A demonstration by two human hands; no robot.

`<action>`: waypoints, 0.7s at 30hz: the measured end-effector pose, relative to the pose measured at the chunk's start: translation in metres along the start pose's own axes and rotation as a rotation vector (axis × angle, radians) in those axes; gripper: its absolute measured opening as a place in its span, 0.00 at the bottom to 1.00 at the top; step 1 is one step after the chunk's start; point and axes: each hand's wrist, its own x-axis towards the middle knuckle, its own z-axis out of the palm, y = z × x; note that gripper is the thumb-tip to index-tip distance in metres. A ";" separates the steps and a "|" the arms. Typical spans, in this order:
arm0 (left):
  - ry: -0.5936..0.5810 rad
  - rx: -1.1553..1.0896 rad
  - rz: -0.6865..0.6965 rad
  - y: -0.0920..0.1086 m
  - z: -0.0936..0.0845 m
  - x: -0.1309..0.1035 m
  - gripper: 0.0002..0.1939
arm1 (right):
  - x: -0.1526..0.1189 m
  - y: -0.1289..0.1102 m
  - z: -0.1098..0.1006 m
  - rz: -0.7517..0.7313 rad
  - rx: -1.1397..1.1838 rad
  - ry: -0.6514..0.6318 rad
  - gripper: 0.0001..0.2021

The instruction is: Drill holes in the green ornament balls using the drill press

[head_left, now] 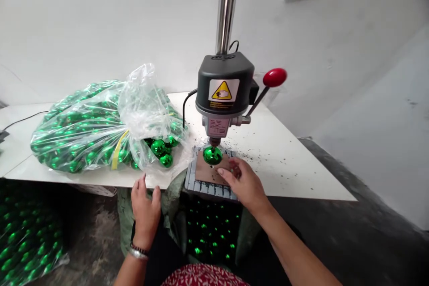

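A shiny green bauble is right under the chuck of a small bench drill press, above a brown board. Close by on the lower right, my right hand has its thumb and fingers apart and holds nothing; a fingertip gap to the bauble shows. My left hand hovers at the table's front edge, fingers spread and holding nothing. Just beyond it, a clear plastic bag of green baubles lies with its mouth loose, and several baubles show at the opening.
The drill's red-knobbed lever sticks out to the right. Dark shavings litter the white table. Below the front edge, a green sack gapes open with several baubles inside. Another bag of baubles is at the lower left.
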 end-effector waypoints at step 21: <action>-0.468 -0.259 0.015 0.021 0.004 -0.062 0.19 | 0.013 -0.003 0.027 -0.066 -0.001 -0.139 0.29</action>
